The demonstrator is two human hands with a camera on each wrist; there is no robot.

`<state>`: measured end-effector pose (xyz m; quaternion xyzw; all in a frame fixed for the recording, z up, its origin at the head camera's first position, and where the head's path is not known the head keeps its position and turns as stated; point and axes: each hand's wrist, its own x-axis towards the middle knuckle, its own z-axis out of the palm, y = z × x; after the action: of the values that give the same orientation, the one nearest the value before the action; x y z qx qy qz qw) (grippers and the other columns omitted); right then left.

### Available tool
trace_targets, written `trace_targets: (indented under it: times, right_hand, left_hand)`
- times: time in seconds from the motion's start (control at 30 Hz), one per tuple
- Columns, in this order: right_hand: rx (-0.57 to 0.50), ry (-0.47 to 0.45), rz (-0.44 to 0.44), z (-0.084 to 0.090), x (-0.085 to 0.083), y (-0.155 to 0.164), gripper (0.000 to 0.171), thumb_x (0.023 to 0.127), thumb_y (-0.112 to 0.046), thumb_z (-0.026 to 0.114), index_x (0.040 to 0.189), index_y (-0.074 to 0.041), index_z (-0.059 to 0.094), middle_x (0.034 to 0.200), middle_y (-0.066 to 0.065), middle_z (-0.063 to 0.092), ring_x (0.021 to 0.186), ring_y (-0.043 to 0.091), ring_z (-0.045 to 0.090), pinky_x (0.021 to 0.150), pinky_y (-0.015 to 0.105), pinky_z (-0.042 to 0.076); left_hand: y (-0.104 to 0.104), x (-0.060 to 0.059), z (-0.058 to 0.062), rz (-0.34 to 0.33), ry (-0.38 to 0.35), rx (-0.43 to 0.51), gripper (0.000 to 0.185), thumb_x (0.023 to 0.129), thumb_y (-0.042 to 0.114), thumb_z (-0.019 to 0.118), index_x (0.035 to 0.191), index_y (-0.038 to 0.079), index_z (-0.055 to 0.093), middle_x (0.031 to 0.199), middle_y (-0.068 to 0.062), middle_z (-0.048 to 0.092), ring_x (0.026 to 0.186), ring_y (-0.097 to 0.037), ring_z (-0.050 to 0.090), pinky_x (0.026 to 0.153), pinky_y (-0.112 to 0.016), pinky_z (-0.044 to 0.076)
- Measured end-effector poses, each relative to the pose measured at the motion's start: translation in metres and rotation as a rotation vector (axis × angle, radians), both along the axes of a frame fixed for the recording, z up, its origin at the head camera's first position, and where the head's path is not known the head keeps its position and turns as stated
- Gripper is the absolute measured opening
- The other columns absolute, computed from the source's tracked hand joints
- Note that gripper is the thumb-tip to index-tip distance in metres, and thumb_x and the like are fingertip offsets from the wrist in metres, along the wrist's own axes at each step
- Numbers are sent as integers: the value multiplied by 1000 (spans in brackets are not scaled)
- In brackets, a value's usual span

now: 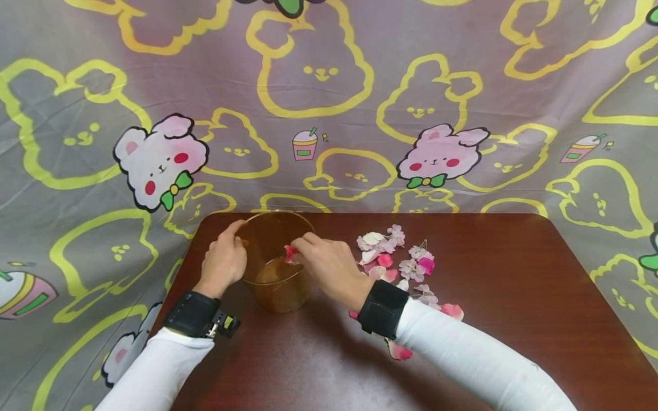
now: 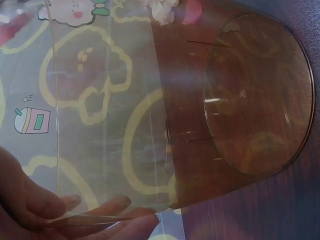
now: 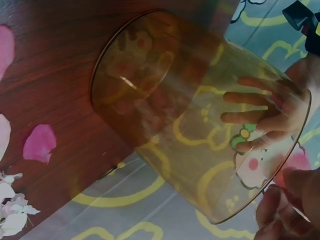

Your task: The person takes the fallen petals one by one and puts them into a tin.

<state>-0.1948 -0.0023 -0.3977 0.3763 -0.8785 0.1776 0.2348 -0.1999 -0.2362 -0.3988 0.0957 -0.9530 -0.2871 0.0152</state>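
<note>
A see-through amber container, like a wide round plastic tub, stands on the left part of the table. At its left rim my left hand grips the wall between thumb and fingers; in the left wrist view the thumb shows on one side of that wall. Over the mouth, my right hand pinches a pink-red flower petal with its fingertips. In the right wrist view, the left hand's spread fingers show through the amber wall.
Pale pink blossoms and loose petals lie right of the container, partly under my right forearm. One magenta petal lies apart on the brown table. A grey patterned cloth hangs behind and beside the table.
</note>
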Motion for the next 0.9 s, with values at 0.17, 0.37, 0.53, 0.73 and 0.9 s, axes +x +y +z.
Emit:
trace_targets:
  times: [0.17,0.37,0.53,0.73,0.9]
  right_hand:
    - [54,-37,-21,2,2,-3,20,97,-29,68,113,-17,70,100,-4,69,73,14,70,60,33,53]
    - [81,-58,-32,4,4,-2,24,96,-33,69,115,-18,70,100,-4,69,74,13,70,61,32,53]
    - [90,-69,-29,6,5,0,26,95,-35,69,115,-18,70,99,-4,69,73,12,68,60,30,52]
    - [102,-54,-47,12,5,4,28,95,-39,69,113,-17,71,99,-3,70,73,12,69,60,31,52]
    - [77,-49,-69,20,4,15,31,96,-40,68,113,-15,71,100,-1,71,79,15,71,60,33,53]
  left_hand:
    - [1,0,1,3,-8,5,51,107,19,24,157,21,35,134,-23,62,101,-49,64,71,-52,46]
    - [0,0,1,0,-11,9,50,108,19,24,157,20,34,134,-24,62,91,-43,64,67,-47,43]
    - [0,1,0,0,-7,10,50,108,19,24,156,19,35,134,-24,61,98,-46,64,71,-51,45]
    - [0,1,0,-13,-2,13,49,107,19,24,155,18,37,125,-22,63,82,-38,62,63,-42,41]
    - [0,0,1,-16,-3,10,49,107,20,23,155,18,36,126,-22,63,89,-43,64,67,-47,43]
